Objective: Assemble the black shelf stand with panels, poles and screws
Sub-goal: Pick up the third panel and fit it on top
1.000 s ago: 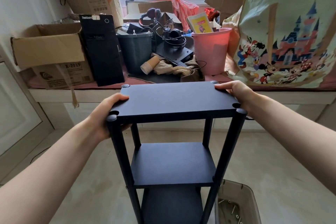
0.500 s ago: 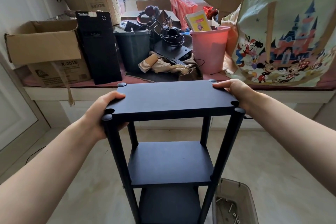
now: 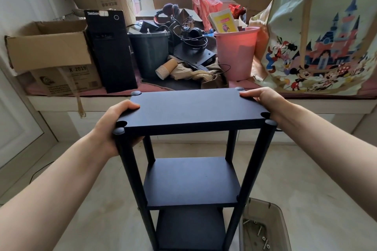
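A person's two hands grip the top panel (image 3: 189, 108) of a black shelf stand (image 3: 189, 169) standing upright on the pale floor (image 3: 306, 169) before a cluttered window ledge (image 3: 204, 106). The left hand (image 3: 116, 126) clasps the panel's left short edge, thumb on top and fingers curled beneath; the right hand (image 3: 265, 102) holds the right edge, fingers laid over the top surface near the far corner. Three panels show, stacked one above another, joined by four corner poles; the near left pole (image 3: 132, 179) and near right pole (image 3: 251, 179) end in round caps just beside the top panel's notched corners. At the stand's lower right, a translucent plastic bin (image 3: 279, 216) on the floor holds several loose screws (image 3: 262, 234). On the ledge stand two waste bins, a dark bin (image 3: 151, 55) and a pink bin (image 3: 234, 53) containing a yellow booklet (image 3: 223, 20), with a black computer tower (image 3: 112, 51), an open cardboard box (image 3: 49, 49) and a cartoon-print tote bag (image 3: 322, 36). Bare floor lies open on both sides of the stand.
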